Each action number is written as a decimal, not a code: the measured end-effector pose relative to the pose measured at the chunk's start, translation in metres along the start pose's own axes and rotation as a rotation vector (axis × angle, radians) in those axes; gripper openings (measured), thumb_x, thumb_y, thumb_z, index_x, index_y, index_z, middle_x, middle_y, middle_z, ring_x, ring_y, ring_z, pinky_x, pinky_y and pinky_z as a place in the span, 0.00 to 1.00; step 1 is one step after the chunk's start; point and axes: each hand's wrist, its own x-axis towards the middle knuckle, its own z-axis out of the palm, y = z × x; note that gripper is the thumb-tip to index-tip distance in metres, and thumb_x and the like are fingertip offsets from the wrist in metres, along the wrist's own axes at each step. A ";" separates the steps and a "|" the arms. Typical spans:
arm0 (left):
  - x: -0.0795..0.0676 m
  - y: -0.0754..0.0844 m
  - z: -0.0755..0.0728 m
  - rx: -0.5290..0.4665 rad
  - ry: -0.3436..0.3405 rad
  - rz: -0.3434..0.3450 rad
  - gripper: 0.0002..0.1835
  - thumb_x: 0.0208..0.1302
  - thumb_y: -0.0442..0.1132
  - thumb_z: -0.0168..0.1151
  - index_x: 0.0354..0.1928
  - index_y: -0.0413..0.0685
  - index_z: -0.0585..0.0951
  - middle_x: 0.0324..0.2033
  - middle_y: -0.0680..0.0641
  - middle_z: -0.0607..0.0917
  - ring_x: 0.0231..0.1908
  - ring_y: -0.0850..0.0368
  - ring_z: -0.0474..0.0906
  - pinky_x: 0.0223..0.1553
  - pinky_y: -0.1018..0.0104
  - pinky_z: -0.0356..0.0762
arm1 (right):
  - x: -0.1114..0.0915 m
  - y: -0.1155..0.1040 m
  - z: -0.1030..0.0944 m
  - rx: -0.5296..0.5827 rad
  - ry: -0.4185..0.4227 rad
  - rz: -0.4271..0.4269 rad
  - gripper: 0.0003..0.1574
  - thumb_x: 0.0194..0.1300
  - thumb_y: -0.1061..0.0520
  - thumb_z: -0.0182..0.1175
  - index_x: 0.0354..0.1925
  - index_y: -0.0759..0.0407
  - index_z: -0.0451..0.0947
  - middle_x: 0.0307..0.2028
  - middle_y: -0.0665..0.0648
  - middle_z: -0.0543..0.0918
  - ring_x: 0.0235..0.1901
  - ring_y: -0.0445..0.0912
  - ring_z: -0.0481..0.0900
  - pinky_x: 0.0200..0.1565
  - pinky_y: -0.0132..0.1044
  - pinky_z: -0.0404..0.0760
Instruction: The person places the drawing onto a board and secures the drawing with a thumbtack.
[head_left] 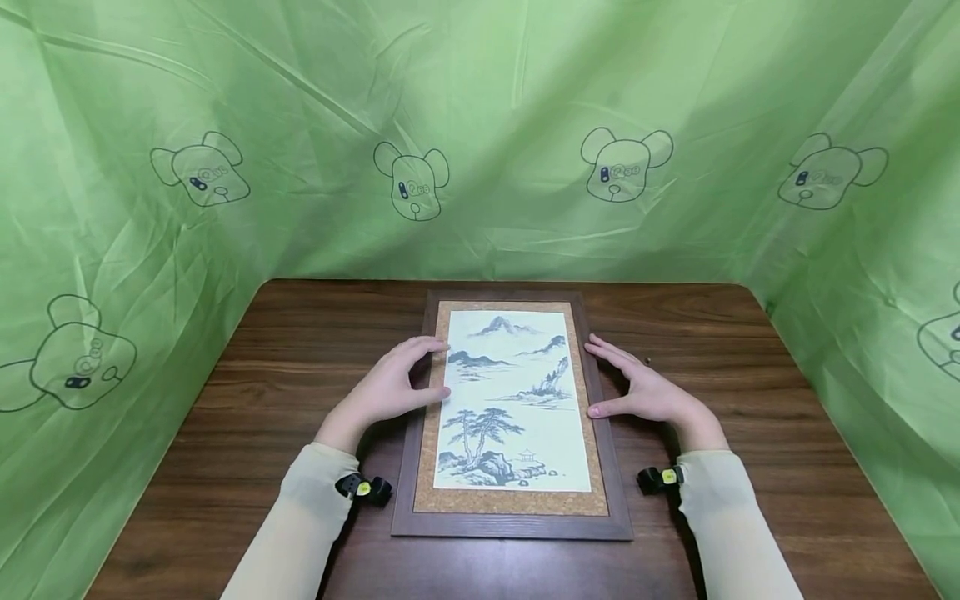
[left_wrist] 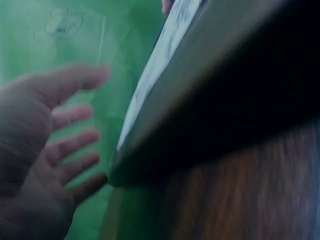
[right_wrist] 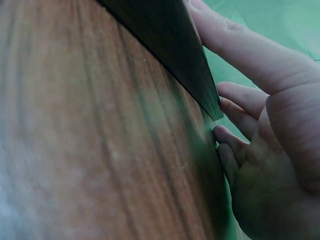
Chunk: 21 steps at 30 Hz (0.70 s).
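A brown wooden picture frame (head_left: 510,527) with a cork board (head_left: 510,502) inside lies flat at the middle of the table. On the cork is a white sheet (head_left: 517,379) printed with an ink landscape of mountains, trees and rocks. My left hand (head_left: 378,390) is at the frame's left side, thumb and fingers spread; in the left wrist view the hand (left_wrist: 42,135) looks blurred beside the frame's edge (left_wrist: 210,85). At the right side my right hand (head_left: 656,392) touches the frame's outer edge with fingertips and thumb, its fingers loosely extended.
The dark wood-grain table (head_left: 285,417) extends to both sides of the frame. Green cloth (head_left: 495,125) with bear-head outlines hangs round the back and sides. Black wrist cameras (head_left: 363,490) sit on both wrists, close to the tabletop.
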 end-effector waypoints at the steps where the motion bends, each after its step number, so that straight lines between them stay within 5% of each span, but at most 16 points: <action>1: -0.001 -0.003 0.000 -0.019 -0.034 0.012 0.39 0.59 0.57 0.73 0.70 0.54 0.73 0.70 0.49 0.71 0.73 0.46 0.61 0.70 0.43 0.60 | 0.000 0.000 0.000 0.000 0.001 0.004 0.68 0.50 0.35 0.77 0.80 0.40 0.51 0.80 0.42 0.43 0.79 0.56 0.40 0.69 0.72 0.44; 6: -0.004 -0.012 0.003 -0.091 -0.187 -0.010 0.46 0.60 0.58 0.72 0.77 0.58 0.63 0.78 0.47 0.57 0.78 0.46 0.45 0.72 0.37 0.51 | -0.001 -0.003 0.000 -0.004 0.001 0.010 0.68 0.50 0.35 0.78 0.80 0.41 0.52 0.81 0.45 0.44 0.78 0.58 0.41 0.68 0.72 0.47; 12: -0.007 -0.016 0.007 -0.068 -0.244 -0.003 0.48 0.59 0.59 0.72 0.78 0.60 0.62 0.80 0.50 0.52 0.79 0.48 0.37 0.69 0.26 0.44 | -0.002 -0.012 -0.006 -0.005 0.043 0.034 0.62 0.51 0.36 0.77 0.78 0.45 0.59 0.79 0.47 0.54 0.77 0.57 0.50 0.70 0.64 0.54; 21: -0.007 -0.018 0.008 -0.066 -0.243 0.006 0.46 0.60 0.61 0.71 0.77 0.60 0.64 0.80 0.51 0.52 0.79 0.48 0.37 0.66 0.23 0.42 | -0.013 -0.002 -0.033 0.025 0.376 0.021 0.38 0.60 0.45 0.74 0.66 0.50 0.76 0.68 0.49 0.74 0.65 0.51 0.72 0.63 0.57 0.68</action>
